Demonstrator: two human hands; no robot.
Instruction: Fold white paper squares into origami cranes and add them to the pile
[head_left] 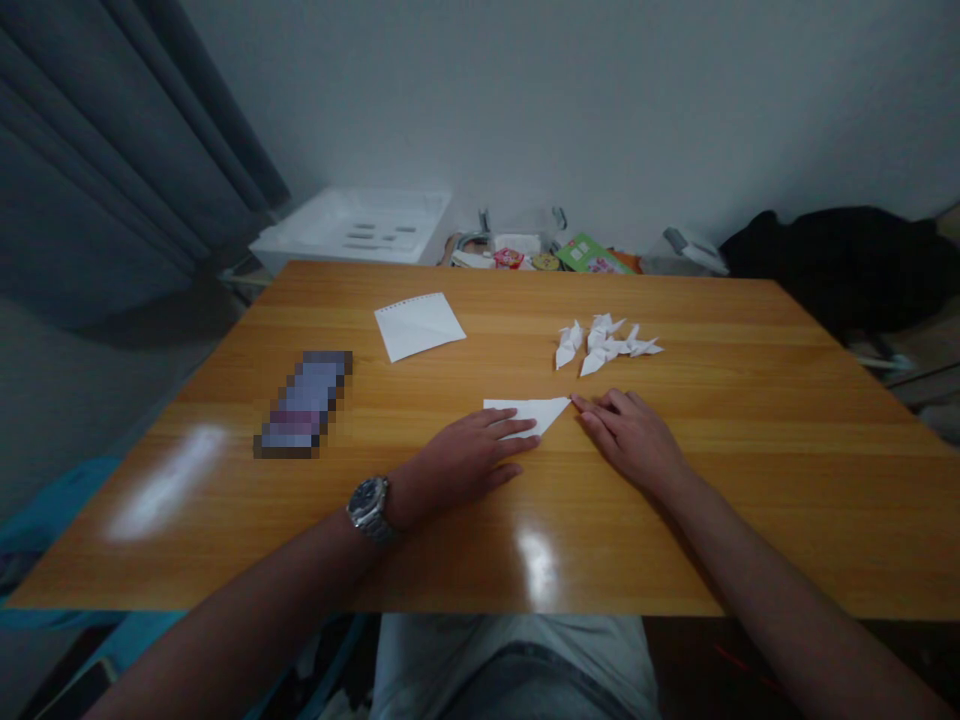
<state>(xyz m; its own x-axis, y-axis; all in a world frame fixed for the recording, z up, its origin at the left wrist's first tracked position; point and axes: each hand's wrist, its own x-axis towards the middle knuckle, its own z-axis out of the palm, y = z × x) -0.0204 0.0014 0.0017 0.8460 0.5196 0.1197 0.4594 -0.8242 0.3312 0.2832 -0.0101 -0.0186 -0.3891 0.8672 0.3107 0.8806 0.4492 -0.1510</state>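
Note:
A white folded sheet of paper (544,411), with a long pointed corner on its right, lies flat on the wooden table (480,545). My left hand (472,455), a metal watch on its wrist, rests over the paper's left part with fingers stretched and slightly apart. At the pointed right corner, my right hand (631,436) has its fingertips on the paper's tip, the other fingers curled in. Just beyond the hands sit several white folded paper figures (604,345) in a cluster. A loose white sheet (420,326) with a perforated edge lies farther back on the left.
A pixelated phone-like object (304,405) lies on the table's left side. Behind the far edge stand a white plastic tray (352,225), a green packet (592,254) and assorted small items. Dark cloth (840,260) is heaped at the right; a grey curtain (127,150) hangs at left.

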